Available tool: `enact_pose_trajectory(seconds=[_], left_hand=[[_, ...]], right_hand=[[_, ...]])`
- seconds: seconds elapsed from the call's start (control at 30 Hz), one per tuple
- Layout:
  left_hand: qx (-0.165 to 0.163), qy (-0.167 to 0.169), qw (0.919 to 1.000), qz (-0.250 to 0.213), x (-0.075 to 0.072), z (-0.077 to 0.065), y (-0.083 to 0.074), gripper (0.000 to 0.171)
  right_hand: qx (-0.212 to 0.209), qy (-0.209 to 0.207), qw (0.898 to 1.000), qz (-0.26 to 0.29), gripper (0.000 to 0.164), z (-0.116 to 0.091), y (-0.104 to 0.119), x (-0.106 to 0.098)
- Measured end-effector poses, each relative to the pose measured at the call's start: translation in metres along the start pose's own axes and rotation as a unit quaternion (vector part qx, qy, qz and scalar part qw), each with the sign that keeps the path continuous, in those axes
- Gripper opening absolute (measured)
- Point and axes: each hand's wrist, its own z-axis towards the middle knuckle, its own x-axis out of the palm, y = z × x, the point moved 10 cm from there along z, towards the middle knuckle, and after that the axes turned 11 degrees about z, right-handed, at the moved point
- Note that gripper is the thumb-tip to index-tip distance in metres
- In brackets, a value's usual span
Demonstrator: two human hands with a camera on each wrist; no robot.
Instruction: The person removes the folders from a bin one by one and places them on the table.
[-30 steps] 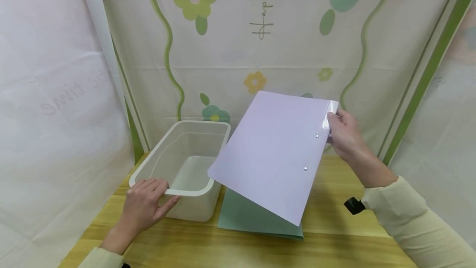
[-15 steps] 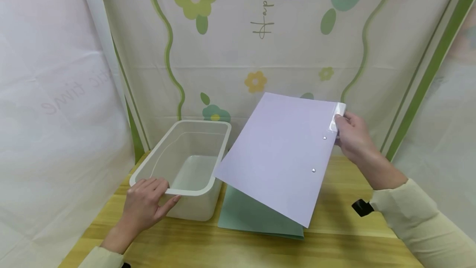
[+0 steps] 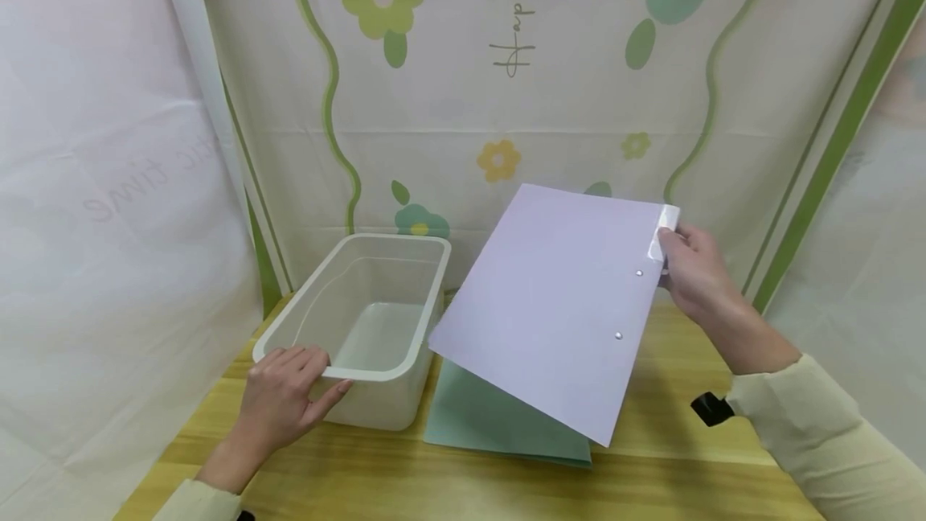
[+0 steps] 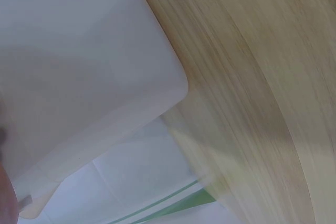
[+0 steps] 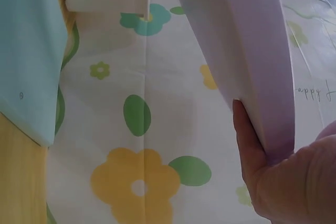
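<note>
A light purple file folder (image 3: 553,304) with two metal rivets hangs tilted in the air, its label strip at the upper right corner. My right hand (image 3: 698,272) pinches it there by the spine edge, thumb on the near face; in the right wrist view the fingers reach behind the folder (image 5: 268,66). Partly hidden below it, a green folder (image 3: 499,416) lies on the table. My left hand (image 3: 285,392) grips the near rim of a white plastic bin (image 3: 383,376), fingers over the rim and thumb outside. The bin's wall (image 4: 94,66) fills much of the left wrist view.
The wooden table (image 3: 362,481) runs under the bin and green folder. Behind it hangs a white cloth (image 3: 434,103) printed with flowers, with further cloth walls at both sides. The bin stands just left of the green folder.
My right hand has moved to the right and slightly down, carrying the purple folder away from the bin. The left hand, bin and green folder stay in place.
</note>
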Motion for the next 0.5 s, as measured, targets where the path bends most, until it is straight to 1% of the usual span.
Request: enact_pose_trajectory(seconds=[0.13,0.23,0.27,0.37,0.5], left_hand=[[0.001,0.004,1.0000,0.001,0.000,0.001,0.000,0.057],[0.001,0.007,1.0000,0.001,0.000,0.002,0.000,0.057],[0.002,0.009,1.0000,0.001,0.000,0.001,0.000,0.057],[0.003,0.010,1.0000,0.001,0.000,0.002,-0.001,0.057],[0.003,0.010,0.9999,0.002,0.000,0.002,-0.001,0.057]], right_hand=[[-0.012,0.002,0.999,-0.048,0.062,-0.003,-0.001,-0.004],[-0.027,-0.001,0.995,-0.098,0.062,-0.007,-0.002,-0.007],[-0.030,-0.002,0.994,-0.105,0.062,-0.008,-0.004,-0.009],[-0.030,-0.004,0.994,-0.106,0.062,-0.009,-0.008,-0.014],[-0.016,-0.002,0.995,-0.096,0.063,-0.008,-0.013,-0.019]])
